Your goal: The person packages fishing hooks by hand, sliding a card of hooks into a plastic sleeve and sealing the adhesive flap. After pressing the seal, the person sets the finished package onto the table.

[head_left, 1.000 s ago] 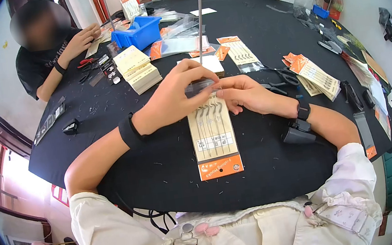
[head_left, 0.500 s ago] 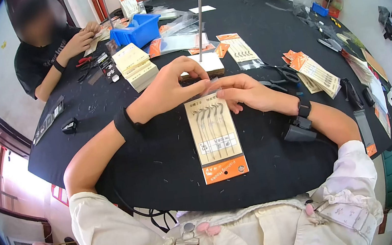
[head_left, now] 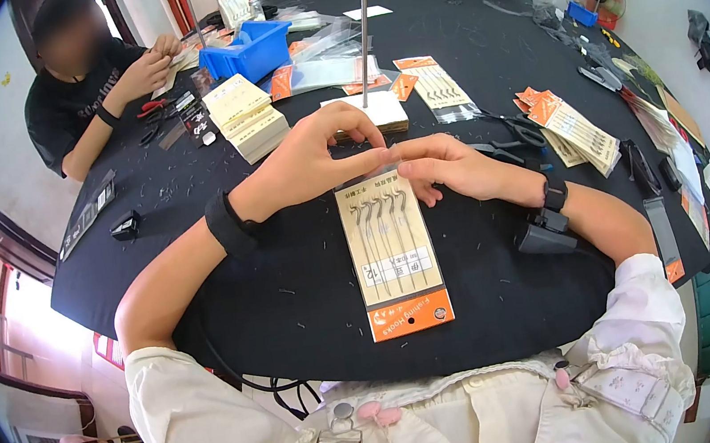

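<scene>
A packet of fishing hooks (head_left: 390, 248) hangs between my hands, its orange label end toward me and several hooks on a cream card inside clear plastic. My left hand (head_left: 319, 156) pinches the packet's far edge between thumb and fingertips. From the other side, my right hand (head_left: 446, 166) has its thumb and index finger closed on the same edge, close to the left fingertips. The clear plastic at the fingertips is hard to make out. Beyond my hands, a stack of white cards (head_left: 385, 112) lies at the foot of a metal rod (head_left: 365, 36).
Stacked cream cards (head_left: 247, 115) and a blue bin (head_left: 247, 52) stand back left. A stapler (head_left: 125, 227) lies left. Scissors (head_left: 523, 132) and fanned packets (head_left: 576, 130) lie right. A co-worker (head_left: 91, 86) sits back left; other people's hands show at the far edge.
The packet has shifted slightly toward me, and its printed face looks flatter. Both hands keep their grip with fingertips a little changed.
</scene>
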`<action>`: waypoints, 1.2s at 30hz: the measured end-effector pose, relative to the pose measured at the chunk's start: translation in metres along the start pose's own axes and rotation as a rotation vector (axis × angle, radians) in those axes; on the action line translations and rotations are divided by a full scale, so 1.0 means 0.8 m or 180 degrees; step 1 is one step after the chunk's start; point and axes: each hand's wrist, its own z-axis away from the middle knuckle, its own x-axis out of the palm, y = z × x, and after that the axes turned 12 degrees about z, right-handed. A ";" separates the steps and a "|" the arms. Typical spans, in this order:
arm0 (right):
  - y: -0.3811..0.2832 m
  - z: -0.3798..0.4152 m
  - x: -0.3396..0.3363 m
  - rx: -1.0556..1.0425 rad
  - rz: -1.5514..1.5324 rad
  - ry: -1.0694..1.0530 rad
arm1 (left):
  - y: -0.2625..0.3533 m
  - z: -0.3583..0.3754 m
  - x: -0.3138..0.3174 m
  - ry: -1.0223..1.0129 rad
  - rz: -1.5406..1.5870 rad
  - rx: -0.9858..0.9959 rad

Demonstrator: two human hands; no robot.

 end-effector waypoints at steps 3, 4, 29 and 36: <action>0.003 -0.001 0.001 -0.0070 -0.0022 0.0006 | -0.004 0.000 -0.001 -0.0009 0.0026 0.0021; 0.003 -0.002 0.001 -0.0076 0.0029 -0.0012 | -0.003 0.000 -0.001 -0.0001 0.0022 0.0024; 0.004 -0.003 0.002 -0.0081 0.0156 -0.0050 | 0.006 0.002 0.004 -0.0099 -0.0048 0.0132; 0.004 -0.005 0.002 -0.0125 0.0281 -0.0065 | -0.002 0.000 0.001 -0.0028 0.0113 -0.0016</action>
